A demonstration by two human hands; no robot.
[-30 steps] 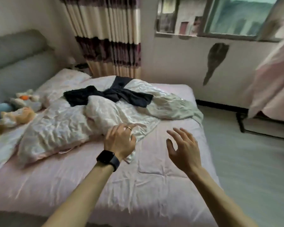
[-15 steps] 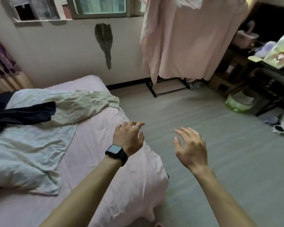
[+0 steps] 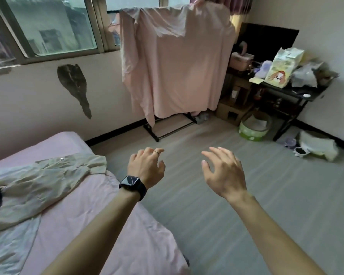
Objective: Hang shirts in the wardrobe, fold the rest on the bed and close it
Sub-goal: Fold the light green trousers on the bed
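Head view: a beige shirt point(image 3: 48, 181) lies crumpled on the pink bed point(image 3: 99, 221). Right of the bed's corner, over bare floor, the left hand point(image 3: 146, 167) and right hand point(image 3: 223, 171) hover empty, fingers loosely spread. Beyond the bed, a pink sheet point(image 3: 177, 62) drapes over a rack.

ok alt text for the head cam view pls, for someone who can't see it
Two empty hands, left hand and right hand, reach out over a grey floor, fingers spread. A beige shirt lies on the pink bed at left; a pink-covered rack stands ahead.
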